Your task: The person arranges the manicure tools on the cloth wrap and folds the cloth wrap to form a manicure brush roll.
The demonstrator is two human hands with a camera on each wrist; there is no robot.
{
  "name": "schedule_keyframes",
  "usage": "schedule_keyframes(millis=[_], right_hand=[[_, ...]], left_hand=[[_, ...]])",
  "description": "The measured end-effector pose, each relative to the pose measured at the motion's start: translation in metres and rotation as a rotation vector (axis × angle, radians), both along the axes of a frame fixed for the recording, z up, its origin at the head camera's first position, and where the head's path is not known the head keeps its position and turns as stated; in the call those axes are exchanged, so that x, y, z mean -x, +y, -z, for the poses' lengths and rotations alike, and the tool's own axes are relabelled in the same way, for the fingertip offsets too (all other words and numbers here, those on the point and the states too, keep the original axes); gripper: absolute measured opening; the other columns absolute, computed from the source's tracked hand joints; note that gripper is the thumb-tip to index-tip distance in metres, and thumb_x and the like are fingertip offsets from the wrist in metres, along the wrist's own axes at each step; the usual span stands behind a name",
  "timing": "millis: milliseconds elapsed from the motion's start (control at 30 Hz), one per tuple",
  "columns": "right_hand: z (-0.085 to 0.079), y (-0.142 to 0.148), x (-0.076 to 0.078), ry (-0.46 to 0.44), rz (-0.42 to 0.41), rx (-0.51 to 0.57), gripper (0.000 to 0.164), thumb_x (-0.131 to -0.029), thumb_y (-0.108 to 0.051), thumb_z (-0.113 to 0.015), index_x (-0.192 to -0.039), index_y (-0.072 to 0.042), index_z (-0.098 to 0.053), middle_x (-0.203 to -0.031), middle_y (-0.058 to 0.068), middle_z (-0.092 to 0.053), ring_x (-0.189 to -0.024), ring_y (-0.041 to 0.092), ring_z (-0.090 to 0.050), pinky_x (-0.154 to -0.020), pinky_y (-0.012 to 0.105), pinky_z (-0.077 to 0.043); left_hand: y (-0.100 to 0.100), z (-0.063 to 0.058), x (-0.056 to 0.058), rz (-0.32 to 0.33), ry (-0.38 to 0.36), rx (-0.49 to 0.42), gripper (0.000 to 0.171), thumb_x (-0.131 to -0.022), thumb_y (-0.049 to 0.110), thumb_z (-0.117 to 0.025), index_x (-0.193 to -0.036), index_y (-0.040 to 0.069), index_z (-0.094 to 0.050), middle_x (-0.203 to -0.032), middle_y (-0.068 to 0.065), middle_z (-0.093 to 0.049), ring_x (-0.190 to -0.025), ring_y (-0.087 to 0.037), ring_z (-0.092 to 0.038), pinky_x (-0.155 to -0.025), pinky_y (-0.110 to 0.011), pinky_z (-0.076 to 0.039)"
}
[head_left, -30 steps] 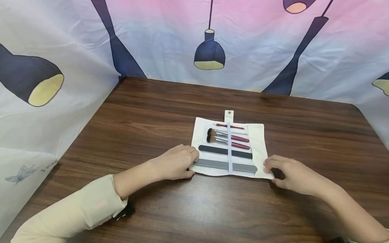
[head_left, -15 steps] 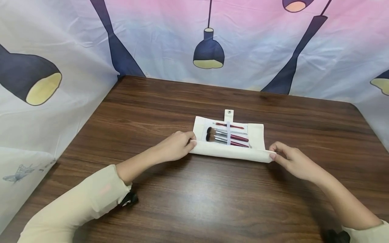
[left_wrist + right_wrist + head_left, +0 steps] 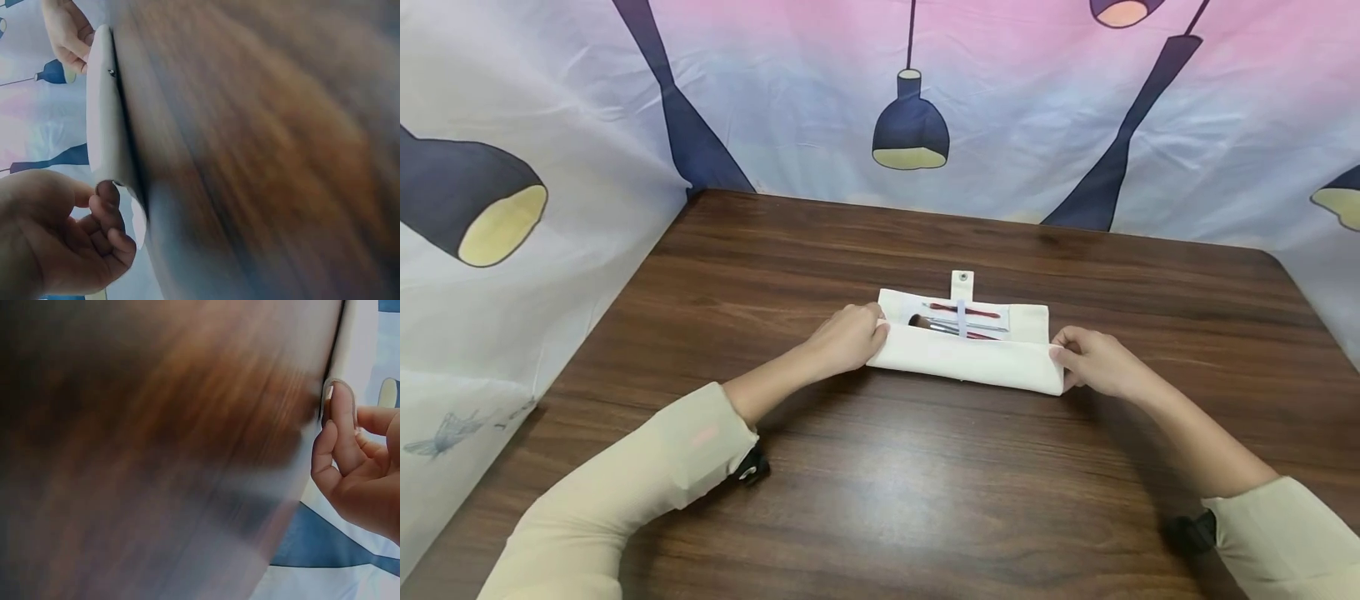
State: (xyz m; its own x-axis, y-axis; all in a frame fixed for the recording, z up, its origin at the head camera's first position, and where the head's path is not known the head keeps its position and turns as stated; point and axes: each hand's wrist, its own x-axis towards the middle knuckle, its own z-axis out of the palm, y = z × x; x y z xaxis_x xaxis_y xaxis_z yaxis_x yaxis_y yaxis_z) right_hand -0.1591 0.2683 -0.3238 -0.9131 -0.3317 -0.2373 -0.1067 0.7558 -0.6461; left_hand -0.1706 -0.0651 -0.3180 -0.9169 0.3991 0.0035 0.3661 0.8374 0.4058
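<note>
A white fabric roll-up pouch [image 3: 962, 358] lies partly folded on the table, its near part turned over toward the back. My left hand [image 3: 848, 340] pinches the left end of the fold between thumb and fingers. At the right end my right hand [image 3: 1097, 360] pinches the cloth; in the right wrist view, a finger of the right hand [image 3: 359, 456] sits inside the curled edge. Above the fold a makeup brush [image 3: 919, 322], a thin red-handled tool [image 3: 966, 310] and a white elastic band [image 3: 962, 317] show. The nail files are hidden under the flap.
The pouch's snap strap [image 3: 962, 285] points to the back of the brown wooden table [image 3: 880, 483]. A fabric backdrop [image 3: 805, 108] with printed lamps hangs behind and at the left. Black wrist devices show at both cuffs.
Both hands took hold of the pouch's near edge and folded it up and away, covering the nail files and then one brush. The hands have moved toward the back of the table.
</note>
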Motion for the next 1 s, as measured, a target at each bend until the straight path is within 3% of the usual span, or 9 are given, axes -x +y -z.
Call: schedule_keyframes(millis=[267,433,567,633,700,800,867,933,1000], right_hand=[[0.001,-0.006,0.007,0.007,0.007,-0.047,0.023,-0.095,-0.013,-0.046,-0.103,0.008,-0.054,-0.090,0.017,-0.062,-0.063,0.018,-0.064,-0.056,0.031,-0.049],[0.002,-0.008,0.008,0.012,0.014,-0.071,0.020,-0.093,-0.012,-0.048,-0.096,0.007,-0.056,-0.084,0.012,-0.062,-0.061,0.016,-0.063,-0.054,0.030,-0.048],[0.003,-0.011,0.005,0.076,0.018,-0.118,0.016,-0.091,-0.012,-0.051,-0.094,0.004,-0.055,-0.081,0.009,-0.060,-0.058,0.014,-0.058,-0.053,0.030,-0.045],[0.004,-0.013,0.000,0.176,0.022,-0.158,0.015,-0.089,-0.012,-0.055,-0.095,0.001,-0.053,-0.081,0.009,-0.058,-0.060,0.016,-0.054,-0.052,0.031,-0.042],[0.006,-0.017,-0.006,0.338,0.005,-0.194,0.019,-0.088,-0.012,-0.060,-0.100,0.000,-0.052,-0.086,0.011,-0.056,-0.065,0.020,-0.054,-0.055,0.036,-0.042],[0.006,-0.021,-0.018,0.658,-0.104,-0.266,0.030,-0.085,-0.017,-0.064,-0.109,-0.001,-0.055,-0.098,0.015,-0.058,-0.080,0.030,-0.056,-0.064,0.044,-0.046],[0.008,-0.021,-0.024,0.854,-0.206,-0.325,0.037,-0.090,-0.027,-0.059,-0.116,-0.001,-0.056,-0.106,0.017,-0.059,-0.091,0.035,-0.056,-0.073,0.048,-0.046],[0.009,-0.021,-0.028,0.969,-0.297,-0.378,0.045,-0.091,-0.032,-0.056,-0.123,-0.001,-0.054,-0.113,0.019,-0.058,-0.097,0.037,-0.054,-0.078,0.048,-0.046],[0.011,-0.021,-0.032,1.002,-0.357,-0.408,0.049,-0.089,-0.033,-0.059,-0.126,-0.002,-0.053,-0.118,0.018,-0.057,-0.100,0.037,-0.053,-0.079,0.047,-0.046]], left_hand=[[0.003,0.004,0.003,-0.038,-0.006,0.071,0.018,-0.093,0.014,-0.046,-0.080,0.003,-0.054,-0.056,-0.001,-0.043,-0.045,-0.012,-0.039,-0.040,-0.026,-0.032],[0.005,0.009,0.005,-0.048,0.002,0.129,0.022,-0.091,0.014,-0.047,-0.070,0.008,-0.050,-0.058,-0.001,-0.043,-0.048,-0.015,-0.042,-0.041,-0.030,-0.036],[0.006,0.009,0.006,-0.044,0.002,0.141,0.026,-0.089,0.014,-0.048,-0.063,0.011,-0.047,-0.058,-0.001,-0.044,-0.050,-0.016,-0.044,-0.042,-0.032,-0.039],[0.006,0.008,0.006,-0.041,-0.004,0.142,0.029,-0.088,0.013,-0.049,-0.060,0.012,-0.044,-0.057,0.000,-0.043,-0.049,-0.015,-0.042,-0.042,-0.031,-0.038],[0.005,0.008,0.006,-0.035,-0.009,0.138,0.031,-0.087,0.013,-0.049,-0.057,0.013,-0.042,-0.055,0.000,-0.041,-0.048,-0.014,-0.039,-0.041,-0.030,-0.036],[0.005,0.007,0.006,-0.029,-0.009,0.135,0.031,-0.086,0.013,-0.050,-0.056,0.013,-0.041,-0.054,0.001,-0.041,-0.048,-0.014,-0.039,-0.041,-0.030,-0.035],[0.005,0.007,0.006,-0.025,-0.005,0.135,0.030,-0.086,0.013,-0.050,-0.057,0.013,-0.042,-0.054,0.000,-0.041,-0.048,-0.014,-0.040,-0.041,-0.030,-0.036],[0.005,0.007,0.007,-0.024,0.005,0.135,0.029,-0.086,0.013,-0.051,-0.058,0.012,-0.043,-0.054,0.000,-0.041,-0.048,-0.015,-0.041,-0.041,-0.030,-0.037],[0.006,0.006,0.007,-0.025,0.013,0.135,0.028,-0.086,0.013,-0.051,-0.059,0.011,-0.044,-0.054,0.000,-0.041,-0.048,-0.015,-0.041,-0.040,-0.030,-0.037]])
